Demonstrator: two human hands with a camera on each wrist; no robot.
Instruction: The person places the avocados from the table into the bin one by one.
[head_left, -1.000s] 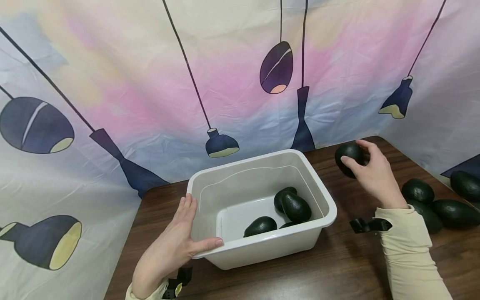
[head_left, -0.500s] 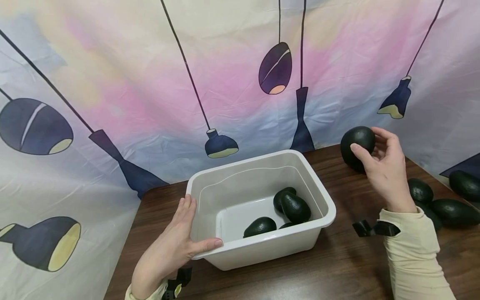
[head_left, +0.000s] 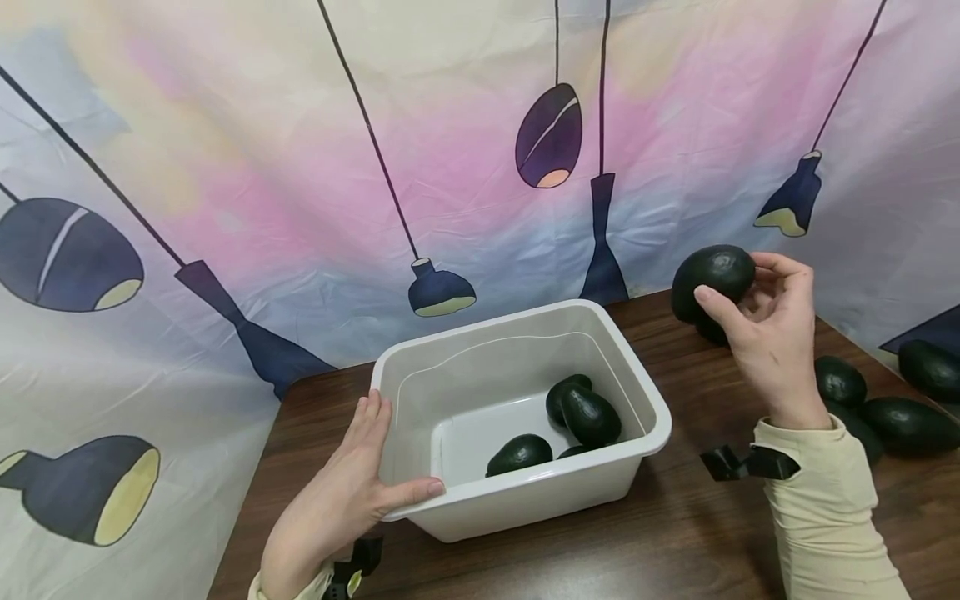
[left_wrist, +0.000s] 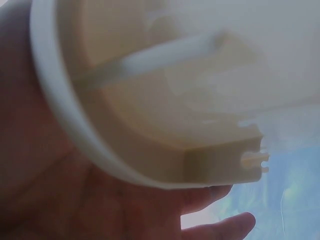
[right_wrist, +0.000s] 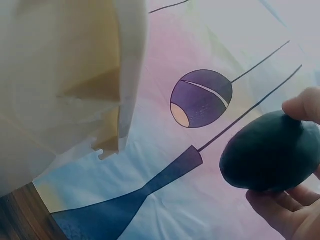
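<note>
Head view: a white plastic bin (head_left: 637,392) sits at the centre of the frame on a dark wooden desk (head_left: 675,533). The left hand (head_left: 341,500), at lower left, rests against the bin's near left corner, fingers straight along the outer wall and thumb laid on the rim; it grips nothing. In the left wrist view the bin's rim (left_wrist: 70,115) fills the frame, blurred and very close, with the palm (left_wrist: 75,200) under it and little else readable.

The right hand (head_left: 765,333), at right centre of the frame, is raised off the desk and grips a dark green avocado (head_left: 712,275) between thumb and curled fingers; the fruit is right of the bin and above its rim. The right wrist view shows the same avocado (right_wrist: 270,150) at the right edge, a fingertip on top, fingers beneath, the hand cut off by the frame.

Inside the bin lie several avocados (head_left: 588,412); three show clearly, a fourth is mostly hidden behind the near wall. More avocados (head_left: 907,421) lie at the right edge of the desk, partly hidden by the right wrist and cut off by the frame. A cloth backdrop (head_left: 300,167) printed with hanging lamps stands behind
</note>
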